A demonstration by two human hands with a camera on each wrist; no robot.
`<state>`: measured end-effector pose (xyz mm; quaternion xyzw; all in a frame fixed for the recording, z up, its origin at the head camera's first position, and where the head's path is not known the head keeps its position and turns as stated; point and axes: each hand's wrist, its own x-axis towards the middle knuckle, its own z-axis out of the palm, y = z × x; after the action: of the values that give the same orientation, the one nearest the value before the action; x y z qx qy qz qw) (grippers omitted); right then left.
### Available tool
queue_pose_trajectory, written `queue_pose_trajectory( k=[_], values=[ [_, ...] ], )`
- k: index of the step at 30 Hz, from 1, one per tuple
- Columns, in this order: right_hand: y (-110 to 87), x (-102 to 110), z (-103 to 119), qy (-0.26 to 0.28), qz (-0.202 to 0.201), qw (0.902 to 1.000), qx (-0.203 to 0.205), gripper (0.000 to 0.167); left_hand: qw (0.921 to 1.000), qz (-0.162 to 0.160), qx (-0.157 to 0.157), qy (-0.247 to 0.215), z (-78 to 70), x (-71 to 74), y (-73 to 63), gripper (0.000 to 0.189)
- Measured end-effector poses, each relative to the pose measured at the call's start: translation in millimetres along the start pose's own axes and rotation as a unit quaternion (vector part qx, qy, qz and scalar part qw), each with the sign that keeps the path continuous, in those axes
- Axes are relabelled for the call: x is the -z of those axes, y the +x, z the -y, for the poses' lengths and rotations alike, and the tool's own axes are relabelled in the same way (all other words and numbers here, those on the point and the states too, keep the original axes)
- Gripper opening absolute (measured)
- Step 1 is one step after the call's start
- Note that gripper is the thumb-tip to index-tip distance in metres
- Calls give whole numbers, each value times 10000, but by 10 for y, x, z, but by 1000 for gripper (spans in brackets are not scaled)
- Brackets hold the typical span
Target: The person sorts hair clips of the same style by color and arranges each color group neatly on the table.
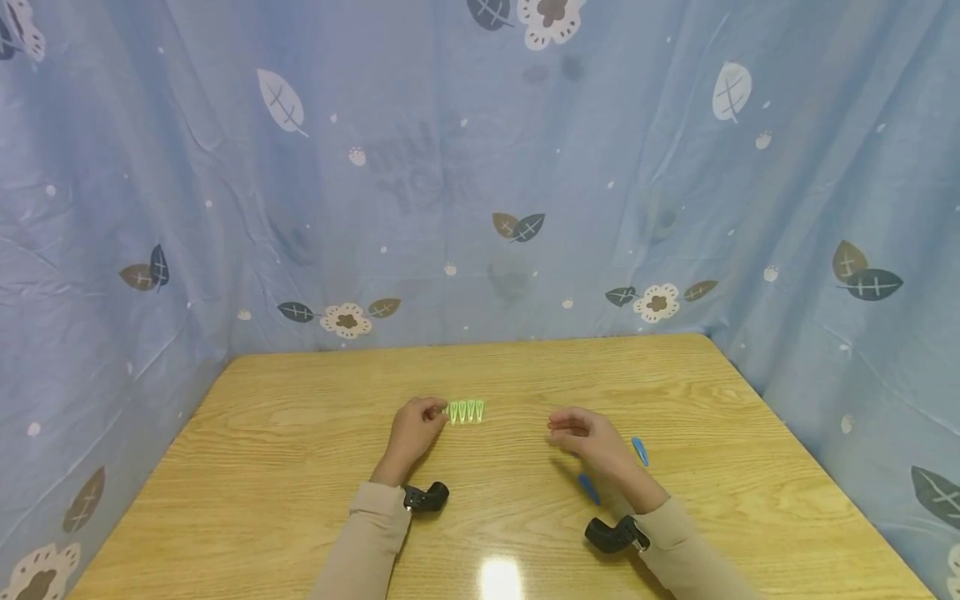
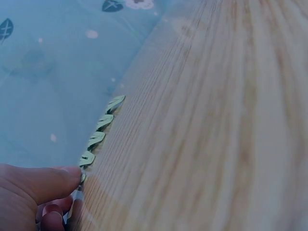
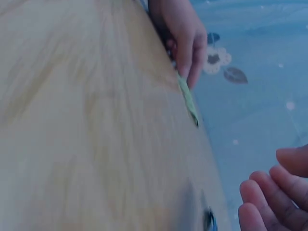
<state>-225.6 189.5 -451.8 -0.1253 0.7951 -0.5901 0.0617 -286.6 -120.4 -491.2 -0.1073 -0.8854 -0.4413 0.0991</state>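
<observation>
Several pale green snap hair clips [image 1: 470, 411] lie side by side in a row on the table. At the left end of that row is my left hand [image 1: 416, 429], its thumb and fingers pinching the end green hair clip [image 2: 83, 178], which they mostly cover. My right hand [image 1: 592, 437] hovers over the table to the right, fingers loosely bent with nothing held. Near it lie a blue hair clip [image 1: 640, 451] and another blue hair clip [image 1: 589, 489]. A bit of blue shows under the right hand, mostly hidden.
The wooden table [image 1: 300, 467] has light glare at its near edge. A blue patterned curtain [image 1: 420, 167] hangs behind it and along both sides. Black wrist cameras [image 1: 426, 497] sit on both sleeves, low over the table.
</observation>
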Motion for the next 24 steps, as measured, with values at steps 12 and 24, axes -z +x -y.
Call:
queue_pose_trajectory(
  k=[12, 24],
  values=[
    [-241, 375, -158, -313, 20, 9995, 56, 39, 9999, -29, -104, 70, 0, -2, 3, 20],
    [-277, 468, -160, -1128, 466, 9920, 320, 32, 10000, -2, -80, 46, 6, 0, -1, 20]
  ],
)
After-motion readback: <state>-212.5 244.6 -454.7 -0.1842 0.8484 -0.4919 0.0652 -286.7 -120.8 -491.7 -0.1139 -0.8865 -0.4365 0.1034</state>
